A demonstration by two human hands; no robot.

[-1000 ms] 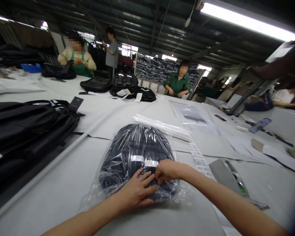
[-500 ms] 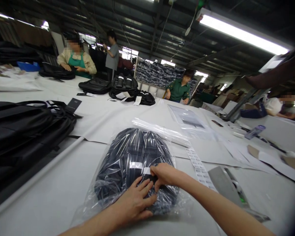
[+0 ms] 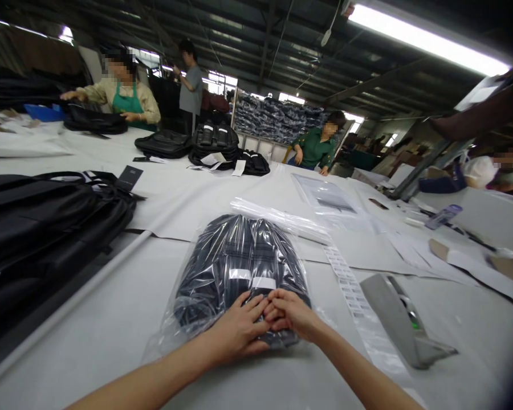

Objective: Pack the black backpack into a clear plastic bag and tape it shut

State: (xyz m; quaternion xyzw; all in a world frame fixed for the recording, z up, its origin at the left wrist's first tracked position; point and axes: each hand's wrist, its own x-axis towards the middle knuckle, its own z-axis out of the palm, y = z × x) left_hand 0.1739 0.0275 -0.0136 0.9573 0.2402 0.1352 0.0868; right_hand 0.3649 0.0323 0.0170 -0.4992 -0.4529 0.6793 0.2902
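Note:
A black backpack (image 3: 209,250) lies in front of me inside a clear plastic bag (image 3: 171,324). Two white labels (image 3: 264,283) show on it through the film. My left hand (image 3: 241,327) rests on the lower part of the bagged backpack, its fingers stretched and apart. Close beside it, my right hand (image 3: 293,313) has its fingers curled together on the plastic, touching or nearly touching my left fingertips. Whatever is in the right fingers, if anything, is hidden.
A sticker strip (image 3: 346,279) and a grey tool (image 3: 395,319) lie to the right. Black backpacks (image 3: 47,222) are piled on the left, with more (image 3: 214,145) farther back. Flat plastic bags (image 3: 325,193) lie beyond. Several people are at the far side.
My right hand has moved slightly down and right from beside the label, its fingers now more curled. My left hand stays on the bag. A co-worker at the far left has stretched out an arm.

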